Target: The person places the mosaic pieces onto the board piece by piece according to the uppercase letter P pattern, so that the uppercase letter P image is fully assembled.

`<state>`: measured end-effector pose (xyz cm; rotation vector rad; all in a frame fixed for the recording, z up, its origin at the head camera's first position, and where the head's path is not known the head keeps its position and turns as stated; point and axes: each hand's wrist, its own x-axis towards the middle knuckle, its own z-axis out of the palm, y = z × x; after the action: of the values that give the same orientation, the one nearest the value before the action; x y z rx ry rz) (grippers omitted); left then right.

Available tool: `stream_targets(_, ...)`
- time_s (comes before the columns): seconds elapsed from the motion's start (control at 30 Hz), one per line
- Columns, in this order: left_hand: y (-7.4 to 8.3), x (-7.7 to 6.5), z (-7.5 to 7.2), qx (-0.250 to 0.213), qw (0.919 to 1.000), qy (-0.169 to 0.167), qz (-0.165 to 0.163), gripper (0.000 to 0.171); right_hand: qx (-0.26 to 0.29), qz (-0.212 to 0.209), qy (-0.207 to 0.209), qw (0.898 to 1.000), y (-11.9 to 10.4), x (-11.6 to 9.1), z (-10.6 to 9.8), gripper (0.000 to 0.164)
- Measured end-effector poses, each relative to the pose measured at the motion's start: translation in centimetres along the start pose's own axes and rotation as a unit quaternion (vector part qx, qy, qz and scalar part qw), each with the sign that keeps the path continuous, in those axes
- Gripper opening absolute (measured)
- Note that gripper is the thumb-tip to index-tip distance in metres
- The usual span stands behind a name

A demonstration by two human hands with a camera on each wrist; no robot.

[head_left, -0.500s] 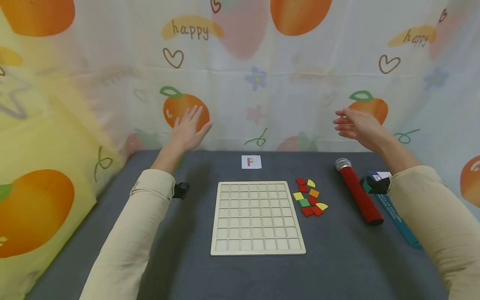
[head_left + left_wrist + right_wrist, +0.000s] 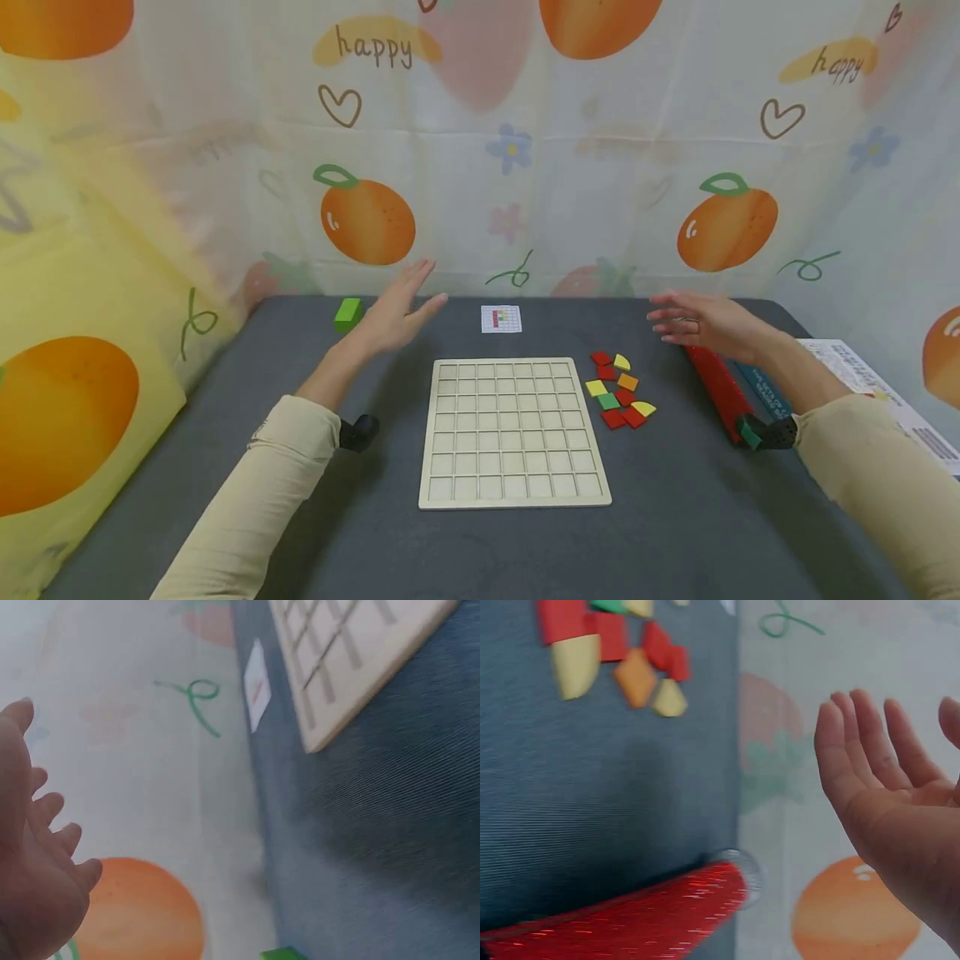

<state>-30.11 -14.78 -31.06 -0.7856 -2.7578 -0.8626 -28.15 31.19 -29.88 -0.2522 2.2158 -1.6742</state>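
Observation:
My left hand [image 2: 392, 315] hovers above the far left of the table, fingers stretched out and holding nothing. In the left wrist view its palm [image 2: 37, 877] shows bare. Over the far right, my right hand [image 2: 708, 323] is raised with relaxed fingers, also holding nothing. Between them lies a pale wooden grid board [image 2: 517, 433] with square recesses, none filled. Right of the board sits a loose cluster of small flat pieces: red squares [image 2: 612, 418], yellow quarter-rounds [image 2: 642, 408], a yellow square [image 2: 596, 388], a green square [image 2: 608, 402] and an orange square [image 2: 627, 382].
A small printed pattern card [image 2: 501, 319] lies behind the board. At the back left stands a green block [image 2: 348, 315]. Under the right forearm are a red microphone [image 2: 720, 392], a blue box [image 2: 765, 392] and a white box with barcodes [image 2: 840, 362]. A fruit-print curtain [image 2: 585, 183] hangs behind.
Both hands have come down from in front of the curtain toward the table. The green block and the white box are now uncovered, while the microphone's head is hidden behind the right hand.

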Motion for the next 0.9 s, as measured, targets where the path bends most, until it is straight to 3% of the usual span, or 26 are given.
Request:
stream_targets(0.2, -0.3, -1.5, 2.5, -0.009, 0.998, -0.061, 0.018, 0.063, -0.009, 0.011, -0.021, 1.0, 2.9, -0.6, 1.1, 0.062)
stream_targets(0.37, -0.6, -2.5, 3.9, -0.008, 0.9952, -0.096, 0.017, 0.065, 0.001, 0.028, -0.028, 0.999, 4.8, -1.1, 1.7, 0.06)
stream_targets(0.63, -0.7, -3.1, 5.5, 0.009, 0.9874, -0.158, 0.009, 0.066, -0.028, 0.043, -0.046, 0.998, 6.9, -1.6, 2.5, 0.055)
stream_targets(0.9, -0.7, -3.6, 6.5, 0.006, 0.9756, -0.22, -0.002, 0.064, -0.118, 0.017, -0.069, 0.99, 7.7, -1.6, 2.8, 0.047)
